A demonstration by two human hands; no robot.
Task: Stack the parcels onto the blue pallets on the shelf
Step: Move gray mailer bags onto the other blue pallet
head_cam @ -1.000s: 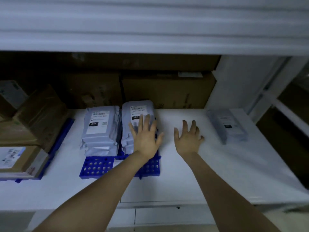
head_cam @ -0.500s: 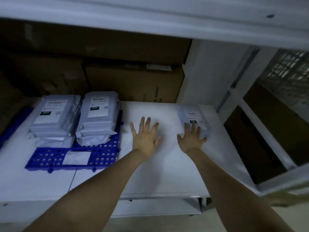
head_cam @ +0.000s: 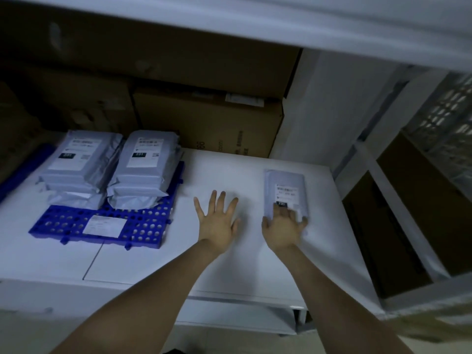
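My left hand (head_cam: pixel 217 222) hovers over or lies flat on the bare white shelf (head_cam: pixel 229 267), I cannot tell which, palm down, its fingers (head_cam: pixel 212 201) straight and spread wide, holding nothing. My right hand (head_cam: pixel 283 229) is just beside it, on the near end of a loose grey parcel (head_cam: pixel 284 183) that lies flat on the shelf toward its right edge, label up. The fingers there are laid over the parcel's near end and cover part of its label. They look fairly straight rather than curled round it, though motion blur softens them. My thumb sits at the parcel's near left corner. Well to the left, a blue pallet (head_cam: pixel 63 227) with round holes rests on the shelf, a white label (head_cam: pixel 104 226) stuck on its front half. On its back half stand two stacks of grey parcels side by side and touching: the left stack (head_cam: pixel 76 162) and the right stack (head_cam: pixel 146 164), each with a printed label on top. Behind them, brown cardboard boxes (head_cam: pixel 209 123) fill the back of the shelf. At the far left edge a second strip of blue (head_cam: pixel 24 166) shows, too dim to make out.
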